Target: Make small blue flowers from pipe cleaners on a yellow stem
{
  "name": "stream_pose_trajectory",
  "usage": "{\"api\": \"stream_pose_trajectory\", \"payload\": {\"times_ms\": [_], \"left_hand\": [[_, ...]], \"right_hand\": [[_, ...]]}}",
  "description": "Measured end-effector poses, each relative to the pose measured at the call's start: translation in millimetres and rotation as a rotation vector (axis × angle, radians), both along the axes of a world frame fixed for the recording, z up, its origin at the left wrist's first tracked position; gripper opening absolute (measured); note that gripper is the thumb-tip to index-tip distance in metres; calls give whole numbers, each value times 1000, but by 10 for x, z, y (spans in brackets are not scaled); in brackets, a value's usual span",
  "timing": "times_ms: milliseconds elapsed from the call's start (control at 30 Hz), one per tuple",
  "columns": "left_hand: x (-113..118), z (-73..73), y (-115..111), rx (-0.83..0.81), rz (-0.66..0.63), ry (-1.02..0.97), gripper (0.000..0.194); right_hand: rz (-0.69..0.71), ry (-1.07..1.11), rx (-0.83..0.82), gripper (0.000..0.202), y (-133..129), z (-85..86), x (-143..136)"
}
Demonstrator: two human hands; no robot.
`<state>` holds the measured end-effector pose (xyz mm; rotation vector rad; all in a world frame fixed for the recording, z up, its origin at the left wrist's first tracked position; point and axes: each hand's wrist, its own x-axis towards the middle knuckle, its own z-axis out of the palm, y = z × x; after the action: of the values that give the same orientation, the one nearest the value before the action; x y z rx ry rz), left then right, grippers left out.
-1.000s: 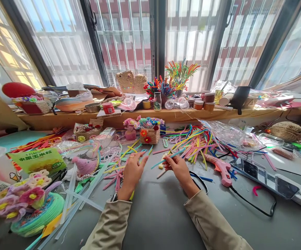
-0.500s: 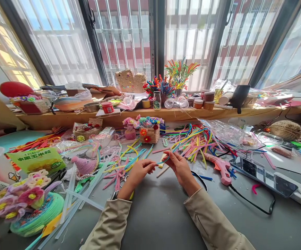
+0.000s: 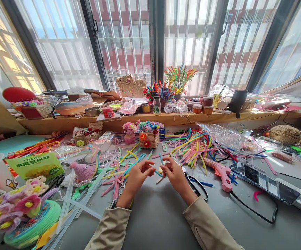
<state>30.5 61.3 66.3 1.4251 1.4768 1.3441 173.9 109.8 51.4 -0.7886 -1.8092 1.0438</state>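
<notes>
Blue stem [image 3: 161, 158] pinched in right hand [image 3: 175, 175]; left hand [image 3: 138, 176] curled beside, grip unclear; grey counter [image 3: 161, 222] stretches toward six o'clock.

We record a pink glue gun [image 3: 222, 174], a tan ball of twine [image 3: 285, 134], beige sleeves [image 3: 115, 222], a dull grey tabletop [image 3: 161, 222], and a green packet [image 3: 35, 164] with dark green lettering.
</notes>
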Motion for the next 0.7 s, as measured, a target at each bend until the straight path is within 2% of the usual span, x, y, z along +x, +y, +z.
{"api": "stream_pose_trajectory", "payload": {"times_ms": [167,367,700], "left_hand": [[14,-11,-5,54,2,-7,32],[15,5,-25,109,25,113,29],[15,8,-43,151,58,246,26]], "right_hand": [[-49,-176,116,25,-37,28,7],[-79,-290,280,23,-41,34,15],[-60,-337,316,21,-39,23,22]]}}
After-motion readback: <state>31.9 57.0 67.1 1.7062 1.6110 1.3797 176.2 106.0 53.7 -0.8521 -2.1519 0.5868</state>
